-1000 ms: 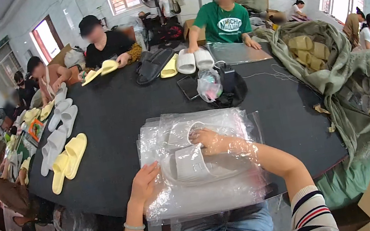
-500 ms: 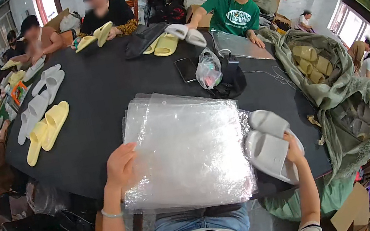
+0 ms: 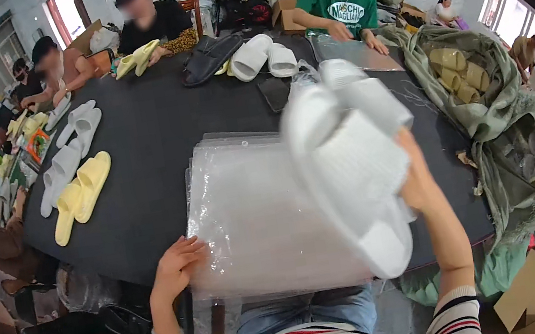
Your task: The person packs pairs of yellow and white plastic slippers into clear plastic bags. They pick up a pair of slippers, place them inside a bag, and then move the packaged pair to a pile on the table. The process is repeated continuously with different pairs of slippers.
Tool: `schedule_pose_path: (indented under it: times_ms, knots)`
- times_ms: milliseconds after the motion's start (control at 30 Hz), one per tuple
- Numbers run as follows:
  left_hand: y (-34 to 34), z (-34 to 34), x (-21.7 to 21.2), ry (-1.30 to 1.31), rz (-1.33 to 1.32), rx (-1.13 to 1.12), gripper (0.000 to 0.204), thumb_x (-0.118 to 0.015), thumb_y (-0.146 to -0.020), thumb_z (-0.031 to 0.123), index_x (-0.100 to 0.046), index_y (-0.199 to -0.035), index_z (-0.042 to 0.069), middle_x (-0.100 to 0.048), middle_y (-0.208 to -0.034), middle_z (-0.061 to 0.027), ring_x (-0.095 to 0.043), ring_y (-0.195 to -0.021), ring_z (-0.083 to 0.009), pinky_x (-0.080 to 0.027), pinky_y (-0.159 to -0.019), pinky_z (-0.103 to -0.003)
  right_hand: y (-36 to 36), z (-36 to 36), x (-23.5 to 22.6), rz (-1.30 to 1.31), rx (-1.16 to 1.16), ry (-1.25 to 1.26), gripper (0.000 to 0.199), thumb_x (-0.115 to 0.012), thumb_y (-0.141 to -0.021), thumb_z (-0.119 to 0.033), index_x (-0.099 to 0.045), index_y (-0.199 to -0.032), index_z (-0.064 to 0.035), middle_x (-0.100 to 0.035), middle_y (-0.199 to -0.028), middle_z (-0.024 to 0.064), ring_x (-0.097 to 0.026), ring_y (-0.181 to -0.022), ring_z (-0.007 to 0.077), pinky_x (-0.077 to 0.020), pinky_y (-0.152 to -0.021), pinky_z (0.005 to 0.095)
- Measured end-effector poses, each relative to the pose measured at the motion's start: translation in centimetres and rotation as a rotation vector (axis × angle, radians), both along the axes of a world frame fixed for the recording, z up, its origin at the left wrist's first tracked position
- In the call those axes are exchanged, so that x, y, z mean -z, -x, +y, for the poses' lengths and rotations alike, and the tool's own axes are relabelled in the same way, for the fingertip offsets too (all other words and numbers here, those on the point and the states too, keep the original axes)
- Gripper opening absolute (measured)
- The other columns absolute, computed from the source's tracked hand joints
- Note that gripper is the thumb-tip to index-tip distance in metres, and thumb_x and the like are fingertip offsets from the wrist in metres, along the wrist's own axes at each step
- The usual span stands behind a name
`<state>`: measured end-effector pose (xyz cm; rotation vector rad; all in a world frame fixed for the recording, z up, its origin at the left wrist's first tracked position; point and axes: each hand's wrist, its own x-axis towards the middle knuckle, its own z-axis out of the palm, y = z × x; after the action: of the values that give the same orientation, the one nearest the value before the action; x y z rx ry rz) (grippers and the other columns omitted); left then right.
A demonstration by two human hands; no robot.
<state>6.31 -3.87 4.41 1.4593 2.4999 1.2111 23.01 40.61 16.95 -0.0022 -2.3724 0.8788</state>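
White slippers [image 3: 352, 167] are gripped as a pair in the right hand [image 3: 418, 180], lifted above the bag stack [image 3: 255, 218]; the left hand [image 3: 178, 267] rests open-fingered on its corner, pinning it flat to the surface [image 3: 158, 150].

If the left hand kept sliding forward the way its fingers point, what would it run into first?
The left hand already rests on the edge of the stack of clear plastic bags; going on, it would probably only slide farther over them.

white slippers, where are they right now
In the head view, the white slippers are raised in the right hand, right of centre, above the clear bags.
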Motion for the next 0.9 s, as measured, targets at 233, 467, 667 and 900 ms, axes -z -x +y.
schedule_pose_path:
  times_ms: [233,467,667,900]
  knots:
    - [-1.3,0.3,0.0,0.117,0.094,-0.061,0.037,-0.046,-0.079,-0.008,-0.071,-0.101,0.007,-0.066,-0.119,-0.0100,-0.057,-0.120,-0.0304,-0.035,-0.109,-0.048,6.2,-5.8,8.4,-0.295,-0.205,-0.624,0.055,-0.052,-0.092,-0.041,-0.051,-0.128,0.0014,-0.053,-0.129,0.0201,-0.046,-0.125,0.0312,-0.0351,-0.104,0.0443]
    - [-1.2,-0.2,-1.6,0.124,0.341,-0.150,0.037,-0.052,-0.071,-0.013,-0.072,-0.096,0.006,-0.071,-0.106,-0.0086,-0.060,-0.113,-0.0302,-0.042,-0.103,-0.045,2.9,-1.1,11.5,-0.209,-0.265,0.054,0.044,-0.051,-0.096,-0.026,-0.049,-0.133,-0.0027,-0.045,-0.139,0.0197,-0.042,-0.131,0.0341,-0.0321,-0.109,0.0436]
    - [-2.5,9.8,-9.3,0.092,0.266,0.039,0.033,-0.059,-0.079,0.001,-0.067,-0.110,0.004,-0.067,-0.114,-0.0103,-0.064,-0.102,-0.0282,-0.050,-0.086,-0.041,1.7,0.5,14.5,-0.281,-0.173,0.225,0.036,-0.047,-0.098,-0.016,-0.052,-0.128,0.0020,-0.050,-0.131,0.0204,-0.047,-0.123,0.0342,-0.0348,-0.106,0.0386]
    - [-0.3,19.6,-7.4,0.594,0.787,0.072,0.030,-0.067,-0.076,0.016,-0.067,-0.104,0.009,-0.049,-0.140,-0.0077,-0.059,-0.091,-0.0200,-0.046,-0.077,-0.035,1.7,-0.3,15.3,-0.239,-0.212,-0.030,0.043,-0.042,-0.098,-0.024,-0.050,-0.130,0.0026,-0.048,-0.136,0.0209,-0.043,-0.129,0.0354,-0.0325,-0.108,0.0429]
